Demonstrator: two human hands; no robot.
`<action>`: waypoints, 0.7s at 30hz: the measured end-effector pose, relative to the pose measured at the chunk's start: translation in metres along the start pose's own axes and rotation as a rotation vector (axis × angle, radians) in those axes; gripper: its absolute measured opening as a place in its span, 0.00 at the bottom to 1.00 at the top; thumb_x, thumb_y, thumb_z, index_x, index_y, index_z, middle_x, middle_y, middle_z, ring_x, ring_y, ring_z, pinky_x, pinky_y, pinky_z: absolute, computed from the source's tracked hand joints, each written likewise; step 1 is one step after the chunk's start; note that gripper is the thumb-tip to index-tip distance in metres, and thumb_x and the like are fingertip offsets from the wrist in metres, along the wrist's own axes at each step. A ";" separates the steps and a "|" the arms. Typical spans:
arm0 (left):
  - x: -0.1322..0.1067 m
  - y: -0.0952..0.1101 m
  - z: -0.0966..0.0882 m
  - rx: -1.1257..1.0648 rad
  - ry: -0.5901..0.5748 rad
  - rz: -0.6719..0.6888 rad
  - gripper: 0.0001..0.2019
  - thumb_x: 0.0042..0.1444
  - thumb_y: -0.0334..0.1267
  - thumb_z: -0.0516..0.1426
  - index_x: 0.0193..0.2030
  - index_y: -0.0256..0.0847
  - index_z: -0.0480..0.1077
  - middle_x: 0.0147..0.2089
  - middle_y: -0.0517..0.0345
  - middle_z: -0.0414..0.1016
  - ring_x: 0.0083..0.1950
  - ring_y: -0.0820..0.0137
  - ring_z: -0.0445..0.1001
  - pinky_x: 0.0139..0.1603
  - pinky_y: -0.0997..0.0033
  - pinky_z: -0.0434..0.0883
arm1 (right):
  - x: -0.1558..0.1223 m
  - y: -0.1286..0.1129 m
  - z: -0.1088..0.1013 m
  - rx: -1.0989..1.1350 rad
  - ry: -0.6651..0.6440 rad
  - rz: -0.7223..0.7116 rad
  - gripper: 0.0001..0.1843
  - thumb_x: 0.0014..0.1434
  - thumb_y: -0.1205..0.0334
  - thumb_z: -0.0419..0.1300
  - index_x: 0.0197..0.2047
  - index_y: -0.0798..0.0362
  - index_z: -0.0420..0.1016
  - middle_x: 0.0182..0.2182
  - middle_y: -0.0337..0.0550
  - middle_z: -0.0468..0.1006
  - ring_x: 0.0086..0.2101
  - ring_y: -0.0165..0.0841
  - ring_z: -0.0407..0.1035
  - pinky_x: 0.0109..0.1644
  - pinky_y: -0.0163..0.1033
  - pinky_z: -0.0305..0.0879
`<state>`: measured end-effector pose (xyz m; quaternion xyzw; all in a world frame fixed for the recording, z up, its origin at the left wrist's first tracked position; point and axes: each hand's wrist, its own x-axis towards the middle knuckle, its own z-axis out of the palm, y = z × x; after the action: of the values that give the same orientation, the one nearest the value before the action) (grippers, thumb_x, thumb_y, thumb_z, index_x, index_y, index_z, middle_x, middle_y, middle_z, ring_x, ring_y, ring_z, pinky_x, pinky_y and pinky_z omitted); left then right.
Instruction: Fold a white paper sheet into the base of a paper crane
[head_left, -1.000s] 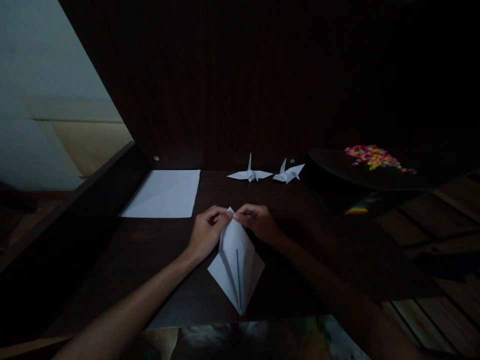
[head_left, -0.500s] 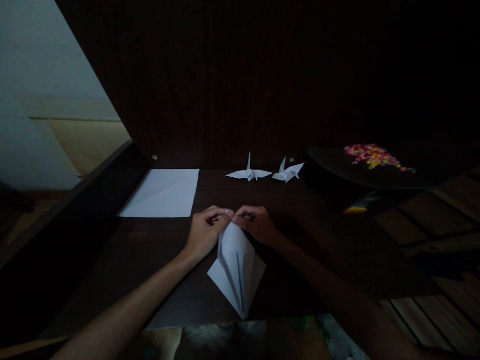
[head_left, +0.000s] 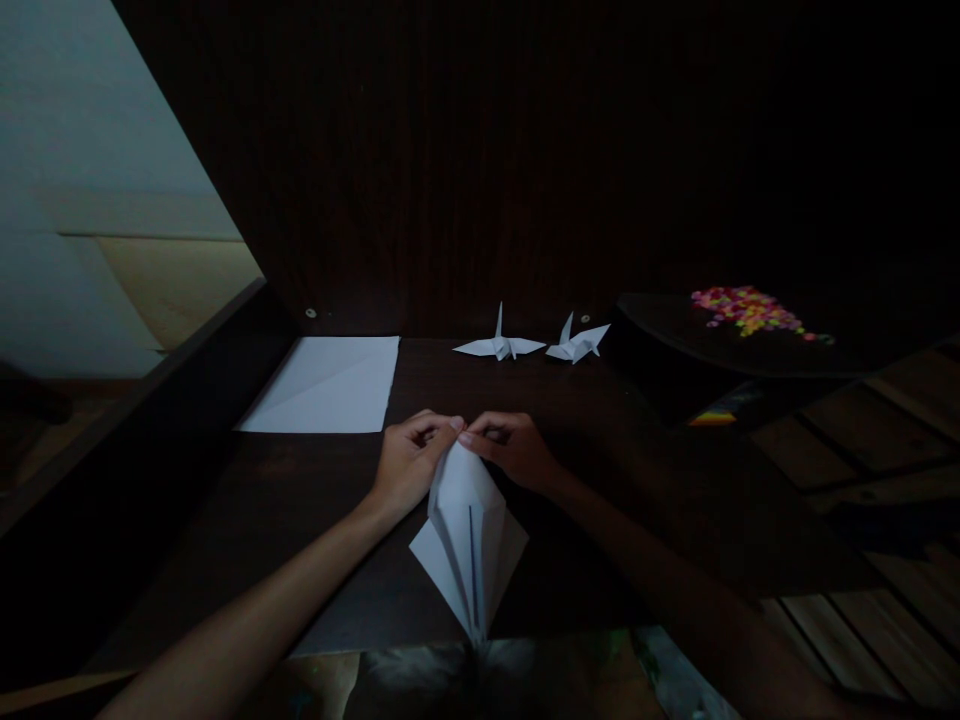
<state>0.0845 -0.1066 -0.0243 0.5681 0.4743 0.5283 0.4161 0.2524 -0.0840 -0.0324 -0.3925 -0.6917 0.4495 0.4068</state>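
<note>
A partly folded sheet of white paper [head_left: 469, 530] lies in front of me on the dark table, its pointed end toward the near edge and a side corner sticking out on each side. Both hands pinch its far tip. My left hand [head_left: 412, 455] has the thumb and curled fingers closed on the left of that tip. From the right, my right hand [head_left: 514, 450] grips the same tip, thumb on top. The fingertips almost meet, and the paper between them is mostly hidden.
Two white paper cranes [head_left: 500, 347] [head_left: 577, 345] stand by the back panel. White paper sheets [head_left: 322, 385] lie at the left, beside a dark raised side board [head_left: 135, 400]. Small colourful pieces [head_left: 754, 312] are heaped on a dark curved shelf at the right.
The near end of the folded paper has swung slightly to the left. Both hands keep their pinch on the far tip, nearly in the same place.
</note>
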 end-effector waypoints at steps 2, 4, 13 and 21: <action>0.000 -0.001 0.000 0.003 0.015 -0.001 0.11 0.51 0.45 0.62 0.28 0.39 0.80 0.28 0.58 0.73 0.30 0.71 0.69 0.30 0.74 0.64 | 0.000 -0.001 0.000 0.000 -0.010 -0.008 0.11 0.54 0.55 0.63 0.27 0.54 0.77 0.25 0.39 0.78 0.26 0.30 0.68 0.31 0.35 0.62; 0.001 -0.001 -0.001 0.004 0.038 -0.012 0.12 0.51 0.46 0.63 0.28 0.39 0.80 0.28 0.58 0.73 0.30 0.71 0.70 0.31 0.74 0.65 | 0.000 -0.002 0.001 0.003 -0.021 -0.010 0.11 0.54 0.55 0.63 0.27 0.53 0.77 0.26 0.40 0.78 0.28 0.31 0.69 0.32 0.35 0.63; 0.007 -0.001 -0.001 -0.049 0.093 -0.087 0.12 0.51 0.47 0.63 0.31 0.39 0.80 0.32 0.56 0.79 0.36 0.68 0.74 0.36 0.73 0.68 | 0.000 0.002 0.004 -0.024 0.008 -0.010 0.11 0.56 0.56 0.60 0.26 0.53 0.74 0.24 0.38 0.76 0.27 0.30 0.67 0.33 0.35 0.62; 0.006 -0.001 0.000 -0.097 0.002 -0.157 0.13 0.46 0.48 0.65 0.28 0.38 0.76 0.24 0.62 0.73 0.25 0.73 0.68 0.25 0.76 0.63 | 0.000 0.004 0.006 -0.049 0.027 -0.038 0.13 0.59 0.56 0.58 0.26 0.53 0.70 0.23 0.36 0.71 0.25 0.28 0.64 0.30 0.33 0.58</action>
<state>0.0842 -0.1005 -0.0243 0.5077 0.4917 0.5170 0.4829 0.2478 -0.0850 -0.0381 -0.3951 -0.7043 0.4192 0.4148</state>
